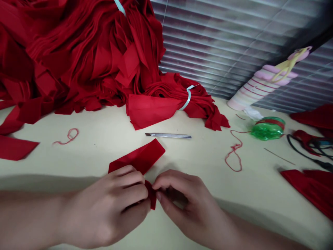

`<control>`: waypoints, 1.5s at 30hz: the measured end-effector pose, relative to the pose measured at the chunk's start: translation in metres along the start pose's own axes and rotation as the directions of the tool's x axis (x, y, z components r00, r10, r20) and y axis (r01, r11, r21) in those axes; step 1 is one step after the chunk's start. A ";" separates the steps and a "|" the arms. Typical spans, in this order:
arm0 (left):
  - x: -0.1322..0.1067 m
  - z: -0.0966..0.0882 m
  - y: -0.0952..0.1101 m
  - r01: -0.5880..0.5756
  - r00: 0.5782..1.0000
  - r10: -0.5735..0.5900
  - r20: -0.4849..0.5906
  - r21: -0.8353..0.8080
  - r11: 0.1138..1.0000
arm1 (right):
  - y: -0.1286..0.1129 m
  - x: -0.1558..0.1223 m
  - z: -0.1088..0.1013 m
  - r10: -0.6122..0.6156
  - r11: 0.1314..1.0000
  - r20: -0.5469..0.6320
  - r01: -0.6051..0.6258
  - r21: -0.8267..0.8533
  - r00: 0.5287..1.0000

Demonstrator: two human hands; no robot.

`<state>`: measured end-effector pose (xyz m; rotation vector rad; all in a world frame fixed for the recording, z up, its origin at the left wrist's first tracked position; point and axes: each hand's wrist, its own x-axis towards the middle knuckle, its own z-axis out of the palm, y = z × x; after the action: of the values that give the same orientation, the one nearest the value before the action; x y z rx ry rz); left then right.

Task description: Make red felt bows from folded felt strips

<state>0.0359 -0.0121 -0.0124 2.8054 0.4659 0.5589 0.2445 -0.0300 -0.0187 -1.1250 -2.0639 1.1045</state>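
Observation:
A folded strip of red fabric (137, 158) lies on the cream table (85, 156), its far end pointing up and to the right. My left hand (111, 205) and my right hand (187, 205) meet at its near end. Both pinch the gathered red fabric between fingers and thumb. Part of that gathered end is hidden by my fingers. A steel craft knife (168, 135) lies on the table just beyond the strip, touching neither hand.
A large heap of red fabric strips (78, 59) and a ribbon-tied bundle (166, 104) stand at the back. Red thread (235, 152), a green plastic bottle base (267, 128), a pink-and-white cone (260, 85) and black cord (307, 149) lie right. Window blinds fill the back right.

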 end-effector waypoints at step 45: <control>-0.004 0.005 -0.002 0.123 0.972 -0.115 -0.207 0.027 0.992 | 0.002 -0.001 0.001 -0.040 0.999 -0.012 0.040 -0.007 0.999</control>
<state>0.0340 -0.0128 -0.0185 2.7454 0.6875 0.8251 0.2450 -0.0305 -0.0212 -1.0863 -2.0728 1.0700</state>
